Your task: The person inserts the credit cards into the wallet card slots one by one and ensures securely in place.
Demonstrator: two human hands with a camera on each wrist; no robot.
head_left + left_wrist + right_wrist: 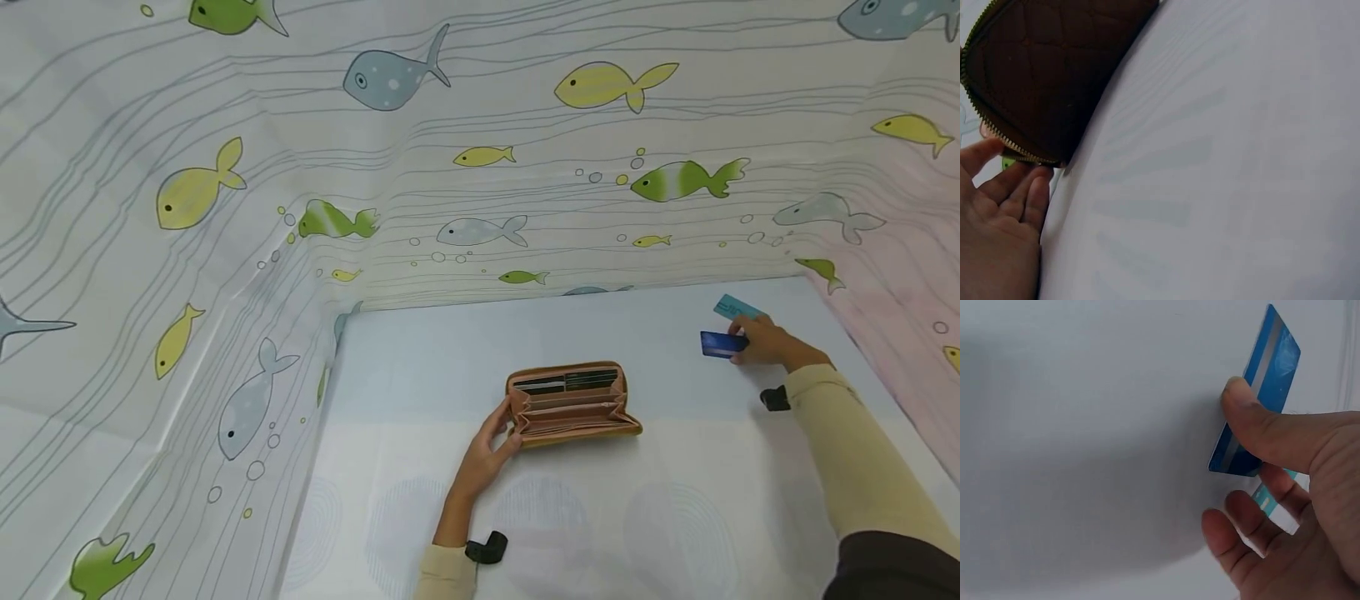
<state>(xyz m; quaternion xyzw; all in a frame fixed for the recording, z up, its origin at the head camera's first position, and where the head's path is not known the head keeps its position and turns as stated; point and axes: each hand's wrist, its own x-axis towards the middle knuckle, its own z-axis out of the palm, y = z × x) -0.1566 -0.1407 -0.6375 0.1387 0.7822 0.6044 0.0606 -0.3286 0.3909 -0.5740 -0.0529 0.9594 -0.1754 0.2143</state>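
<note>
My left hand (483, 458) grips the left end of a brown zip-around wallet (573, 433), which lies unzipped with its pockets facing up. Dark cards (592, 380) stand in slots along the wallet's back inner side. In the left wrist view the quilted outside of the wallet (1072, 56) and its toothed zipper show beside the fingers. Over at the right, my right hand (768, 343) pinches a dark blue card (722, 344) between thumb and fingers. The right wrist view shows a grey stripe on this blue card (1279, 369). Just behind it lies a teal card (735, 306), partly hidden by the hand.
A white table (420, 375) lies beneath everything. Fish-patterned sheeting (420, 192) rises along its back and left side, and a pinkish sheet (900, 333) borders the right edge. Small black devices (487, 548) sit at both wrists.
</note>
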